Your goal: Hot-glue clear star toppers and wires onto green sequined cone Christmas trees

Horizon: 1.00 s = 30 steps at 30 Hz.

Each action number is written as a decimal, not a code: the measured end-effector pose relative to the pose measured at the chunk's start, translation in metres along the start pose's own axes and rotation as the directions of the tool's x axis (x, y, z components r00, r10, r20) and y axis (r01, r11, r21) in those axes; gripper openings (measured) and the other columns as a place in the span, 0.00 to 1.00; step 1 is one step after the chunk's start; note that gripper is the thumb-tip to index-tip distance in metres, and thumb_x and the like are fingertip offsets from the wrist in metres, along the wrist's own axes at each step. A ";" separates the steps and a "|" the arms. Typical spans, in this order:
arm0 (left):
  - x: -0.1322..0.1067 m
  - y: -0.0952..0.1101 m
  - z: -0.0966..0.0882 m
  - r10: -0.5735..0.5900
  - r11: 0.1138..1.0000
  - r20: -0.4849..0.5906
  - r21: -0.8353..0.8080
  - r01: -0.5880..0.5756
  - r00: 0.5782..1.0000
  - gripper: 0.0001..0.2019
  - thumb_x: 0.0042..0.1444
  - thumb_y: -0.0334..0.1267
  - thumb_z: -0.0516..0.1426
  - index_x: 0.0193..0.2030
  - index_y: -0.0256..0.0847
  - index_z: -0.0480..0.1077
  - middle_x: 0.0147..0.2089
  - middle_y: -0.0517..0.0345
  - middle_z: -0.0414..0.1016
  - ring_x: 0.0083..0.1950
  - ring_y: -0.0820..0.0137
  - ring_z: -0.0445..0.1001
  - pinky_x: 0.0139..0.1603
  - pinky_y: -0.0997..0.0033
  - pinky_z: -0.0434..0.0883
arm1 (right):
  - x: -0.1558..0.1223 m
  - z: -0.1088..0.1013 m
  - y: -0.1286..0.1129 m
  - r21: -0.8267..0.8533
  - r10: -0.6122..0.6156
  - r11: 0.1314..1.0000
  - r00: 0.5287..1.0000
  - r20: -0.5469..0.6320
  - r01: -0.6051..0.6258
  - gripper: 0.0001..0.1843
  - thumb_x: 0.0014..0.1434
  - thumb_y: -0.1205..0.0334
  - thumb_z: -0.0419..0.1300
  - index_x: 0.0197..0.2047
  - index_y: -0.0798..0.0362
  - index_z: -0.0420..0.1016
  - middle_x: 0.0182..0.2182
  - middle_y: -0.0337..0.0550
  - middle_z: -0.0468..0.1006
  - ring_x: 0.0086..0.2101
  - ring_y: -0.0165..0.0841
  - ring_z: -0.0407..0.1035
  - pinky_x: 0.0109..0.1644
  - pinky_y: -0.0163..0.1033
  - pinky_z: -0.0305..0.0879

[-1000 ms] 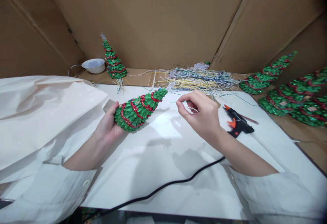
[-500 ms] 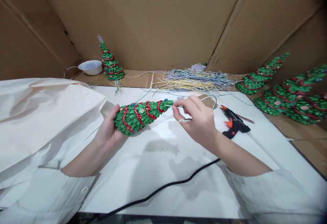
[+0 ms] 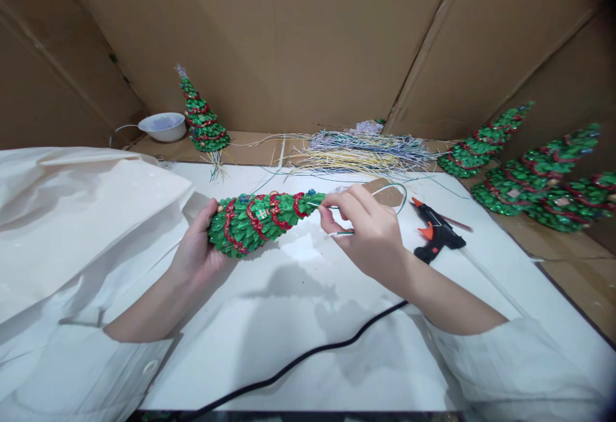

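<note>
A green Christmas tree figurine (image 3: 262,220) with red garlands and small ornaments lies on its side above the table, its tip pointing right. My left hand (image 3: 197,245) is closed around its wide base, thumb on top. Near the tip, my right hand (image 3: 363,226) pinches a thin wire (image 3: 402,191) between thumb and fingertips. One end of the wire meets the tree's upper part; whether it sits in a hole is too small to tell. The rest loops up behind the hand, and another end pokes out below the fingers.
Behind lies a bundle of thin wires (image 3: 370,152). A standing tree (image 3: 205,124) with wires beneath it and a white bowl (image 3: 163,127) are at back left. More trees (image 3: 513,181) stand right. A glue gun (image 3: 439,233) and black cable (image 3: 308,353) lie nearby; pale sheeting (image 3: 86,210) covers the left.
The right hand and wire have shifted slightly left, closer against the tree's tip. The left hand still holds the base. The whole view has moved a little.
</note>
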<state>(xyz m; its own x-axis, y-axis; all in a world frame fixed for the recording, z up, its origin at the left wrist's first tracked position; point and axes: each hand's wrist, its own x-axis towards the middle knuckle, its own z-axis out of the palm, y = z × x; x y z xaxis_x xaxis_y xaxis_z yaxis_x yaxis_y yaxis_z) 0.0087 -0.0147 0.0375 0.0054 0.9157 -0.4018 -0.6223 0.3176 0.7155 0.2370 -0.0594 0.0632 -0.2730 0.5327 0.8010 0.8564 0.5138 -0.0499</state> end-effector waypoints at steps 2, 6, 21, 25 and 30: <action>0.001 0.000 -0.001 -0.008 1.000 0.006 0.007 0.008 1.000 0.12 0.62 0.36 0.48 0.37 0.36 0.71 0.34 0.52 0.81 0.34 0.65 0.80 0.37 0.63 0.79 | 0.000 -0.001 0.000 0.000 0.005 1.000 1.000 0.003 -0.005 0.07 0.56 0.72 0.52 0.31 0.52 0.68 0.23 0.37 0.66 0.22 0.24 0.60 0.25 0.31 0.54; 0.003 -0.001 -0.003 -0.022 1.000 0.004 0.010 0.022 1.000 0.12 0.61 0.37 0.49 0.42 0.35 0.71 0.37 0.50 0.81 0.36 0.63 0.80 0.40 0.60 0.78 | 0.001 -0.001 -0.003 -0.012 0.005 1.000 1.000 0.003 -0.005 0.07 0.58 0.70 0.52 0.30 0.52 0.69 0.22 0.37 0.66 0.21 0.24 0.60 0.24 0.31 0.55; 0.002 0.004 0.000 0.100 0.987 -0.037 0.127 -0.095 0.994 0.14 0.61 0.34 0.47 0.32 0.43 0.73 0.30 0.64 0.81 0.29 0.70 0.79 0.29 0.75 0.78 | 0.018 -0.031 0.102 -0.130 0.386 0.914 0.923 -0.011 -0.384 0.07 0.56 0.65 0.53 0.38 0.52 0.71 0.19 0.37 0.69 0.20 0.29 0.61 0.27 0.34 0.55; 0.004 0.003 -0.006 0.100 0.966 -0.043 0.244 -0.087 0.994 0.12 0.59 0.36 0.49 0.34 0.46 0.74 0.35 0.68 0.81 0.32 0.71 0.79 0.33 0.76 0.78 | 0.013 -0.054 0.161 -0.337 0.622 0.759 0.774 0.119 -0.558 0.10 0.54 0.69 0.51 0.34 0.54 0.74 0.22 0.43 0.73 0.22 0.31 0.64 0.27 0.35 0.55; 0.022 0.006 -0.026 0.088 0.924 0.022 0.372 -0.090 0.996 0.11 0.58 0.40 0.50 0.37 0.54 0.74 0.42 0.75 0.79 0.40 0.72 0.79 0.36 0.76 0.78 | -0.017 -0.077 0.201 -0.589 0.846 0.528 0.437 0.305 -0.612 0.14 0.55 0.68 0.49 0.35 0.58 0.76 0.34 0.54 0.78 0.34 0.37 0.71 0.34 0.35 0.60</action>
<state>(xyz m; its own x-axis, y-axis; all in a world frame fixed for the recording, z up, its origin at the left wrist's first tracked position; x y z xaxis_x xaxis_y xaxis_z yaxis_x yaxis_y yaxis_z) -0.0151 0.0012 0.0176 -0.0318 0.9454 -0.3245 -0.2843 0.3027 0.9097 0.4474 -0.0172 0.0856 0.4722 0.8724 0.1260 0.8772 -0.4510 -0.1650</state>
